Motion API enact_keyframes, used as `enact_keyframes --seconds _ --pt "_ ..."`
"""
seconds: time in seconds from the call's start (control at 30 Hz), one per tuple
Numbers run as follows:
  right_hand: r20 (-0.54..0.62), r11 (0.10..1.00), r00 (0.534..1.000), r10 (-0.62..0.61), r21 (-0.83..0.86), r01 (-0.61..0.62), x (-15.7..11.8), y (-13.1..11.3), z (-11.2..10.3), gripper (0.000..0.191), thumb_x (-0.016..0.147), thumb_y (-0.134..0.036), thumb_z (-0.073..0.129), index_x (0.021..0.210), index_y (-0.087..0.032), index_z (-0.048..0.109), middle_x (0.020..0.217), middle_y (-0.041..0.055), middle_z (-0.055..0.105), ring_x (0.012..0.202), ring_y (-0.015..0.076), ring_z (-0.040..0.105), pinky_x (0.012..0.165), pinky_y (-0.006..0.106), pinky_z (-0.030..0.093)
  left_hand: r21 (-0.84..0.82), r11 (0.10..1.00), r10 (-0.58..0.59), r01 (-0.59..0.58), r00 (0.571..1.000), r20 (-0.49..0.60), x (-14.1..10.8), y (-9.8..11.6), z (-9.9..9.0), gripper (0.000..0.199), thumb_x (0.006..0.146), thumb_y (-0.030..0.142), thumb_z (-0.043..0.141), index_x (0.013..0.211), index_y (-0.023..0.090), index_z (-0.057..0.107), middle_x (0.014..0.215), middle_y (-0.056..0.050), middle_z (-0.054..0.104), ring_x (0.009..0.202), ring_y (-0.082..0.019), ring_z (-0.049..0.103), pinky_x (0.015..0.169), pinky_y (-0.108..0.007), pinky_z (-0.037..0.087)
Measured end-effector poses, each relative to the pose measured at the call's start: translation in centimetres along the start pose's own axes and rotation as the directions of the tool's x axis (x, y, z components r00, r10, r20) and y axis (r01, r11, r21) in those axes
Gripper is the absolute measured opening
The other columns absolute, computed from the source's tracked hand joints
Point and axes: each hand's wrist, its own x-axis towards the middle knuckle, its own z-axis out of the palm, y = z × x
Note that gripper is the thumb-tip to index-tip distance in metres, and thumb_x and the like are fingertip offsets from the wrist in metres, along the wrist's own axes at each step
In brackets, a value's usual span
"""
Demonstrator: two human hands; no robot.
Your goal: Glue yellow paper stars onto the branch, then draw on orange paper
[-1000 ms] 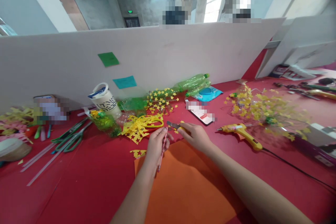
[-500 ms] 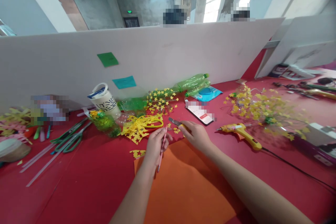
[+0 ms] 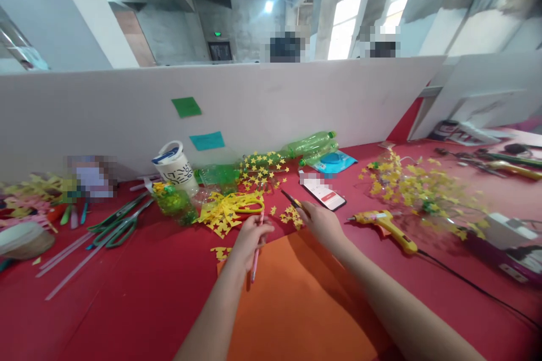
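Note:
My left hand (image 3: 250, 237) is closed round a slim pink pencil (image 3: 254, 271), which slants with its upper end pointing away from me. A utility knife (image 3: 291, 199) is gripped in my right hand (image 3: 322, 225), its blade directed up and left, apart from the pencil. Both hands are above the far edge of an orange sheet (image 3: 305, 304). Between and beyond them lie small yellow stars (image 3: 292, 218). Left of these, yellow-handled scissors (image 3: 259, 196) rest partly among yellow sheet scraps (image 3: 220, 221) with star-shaped holes.
A yellow glue gun (image 3: 387, 225) with its cord lies right of my right hand, below a phone (image 3: 324, 192). Green bottles (image 3: 309, 145) and a white cup (image 3: 180, 168) stand along the partition (image 3: 262, 96). Green scissors (image 3: 122, 225) are at left, a star bouquet (image 3: 423, 186) at right.
The knife has turned so its blade looks narrower, and it sits slightly farther from the pencil. The pencil has become more upright in my left hand. The whole view has shifted with my head.

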Motion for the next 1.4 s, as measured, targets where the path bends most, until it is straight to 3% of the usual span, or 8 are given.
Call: enact_keyframes --seconds 0.17,0.57,0.8,0.87,0.97,1.13,1.27,1.4 --pt "0.022 0.991 0.992 0.125 -0.046 -0.124 0.9 1.5 -1.4 0.023 0.087 -0.031 0.042 0.107 -0.019 0.048 0.082 0.0053 0.066 0.069 0.0177 0.059 0.053 0.023 0.026 -0.099 0.993 0.062 -0.062 0.998 0.0 0.2 0.9 -0.6 0.013 0.064 0.019 0.057 0.074 0.011 0.056 0.07 -0.002 0.057 0.045 -0.002 0.041 0.04 -0.015 0.026" --pt "-0.056 0.988 0.998 -0.021 -0.155 0.012 5.1 0.1 1.2 0.022 0.08 -0.02 0.054 0.099 -0.008 0.056 0.097 0.0189 0.061 0.094 0.0273 0.055 0.073 0.031 0.036 -0.047 0.997 0.067 -0.06 0.986 0.151 -1.5 3.2 -0.6 0.023 0.077 0.029 0.056 0.09 0.01 0.058 0.062 -0.001 0.058 0.034 0.0 0.031 0.035 -0.015 0.014" --pt "-0.126 0.937 0.93 -0.345 -0.101 0.334 1.3 -3.6 -1.2 0.032 0.088 -0.019 0.042 0.119 -0.021 0.051 0.098 0.0068 0.062 0.086 0.0161 0.056 0.072 0.024 0.036 0.114 0.992 0.036 -0.058 0.982 0.186 -2.3 3.3 0.2 0.043 0.075 0.018 0.052 0.116 0.011 0.043 0.056 0.001 0.059 0.041 -0.009 0.052 0.038 -0.017 0.032" --pt "-0.096 0.858 0.852 -0.514 -0.069 0.509 -0.2 -4.7 -1.4 0.025 0.084 -0.018 0.047 0.106 -0.021 0.058 0.087 0.0049 0.062 0.076 0.0153 0.055 0.066 0.024 0.034 0.188 0.981 0.01 -0.053 0.975 0.224 -3.1 3.3 0.7 0.059 0.074 0.018 0.055 0.128 0.014 0.03 0.053 0.003 0.059 0.038 -0.012 0.054 0.037 -0.019 0.034" --pt "-0.113 0.844 0.837 -0.536 -0.044 0.535 -2.0 -5.7 -1.1 0.009 0.079 -0.018 0.053 0.083 -0.018 0.062 0.074 0.0037 0.06 0.066 0.0146 0.052 0.06 0.025 0.031 0.261 0.963 -0.006 -0.067 0.964 0.266 -4.8 3.5 1.1 0.074 0.074 0.022 0.06 0.135 0.016 0.017 0.058 0.002 0.063 0.039 -0.014 0.056 0.038 -0.021 0.038" --pt "-0.215 0.915 0.898 -0.384 0.04 0.401 -3.9 -5.1 -0.7 0.013 0.085 -0.018 0.044 0.089 -0.017 0.057 0.081 0.0054 0.061 0.07 0.0151 0.054 0.058 0.023 0.031 0.619 0.738 0.035 -0.268 0.931 0.363 -6.6 3.9 -1.6 0.049 0.085 0.047 0.042 0.125 0.018 0.038 0.085 -0.009 0.068 0.067 -0.018 0.066 0.052 -0.025 0.047" --pt "-0.221 0.933 0.922 -0.317 0.103 0.345 -5.7 -4.1 0.8 0.019 0.085 -0.016 0.04 0.096 -0.018 0.055 0.086 0.006 0.061 0.074 0.0159 0.057 0.06 0.022 0.034 0.762 0.568 0.166 -0.312 0.95 0.265 -6.3 2.4 -6.4 0.026 0.072 0.03 0.059 0.093 0.015 0.06 0.098 -0.011 0.063 0.093 -0.024 0.06 0.076 -0.032 0.047" --pt "-0.177 0.913 0.913 -0.368 0.118 0.391 -7.3 -4.2 3.0 0.023 0.085 -0.014 0.041 0.101 -0.018 0.057 0.093 0.0076 0.062 0.083 0.0178 0.057 0.07 0.024 0.039 0.86 0.393 0.312 -0.326 0.927 0.209 -6.0 0.1 -9.8 0.026 0.067 0.018 0.059 0.092 0.015 0.062 0.105 -0.011 0.057 0.104 -0.026 0.051 0.092 -0.036 0.038"
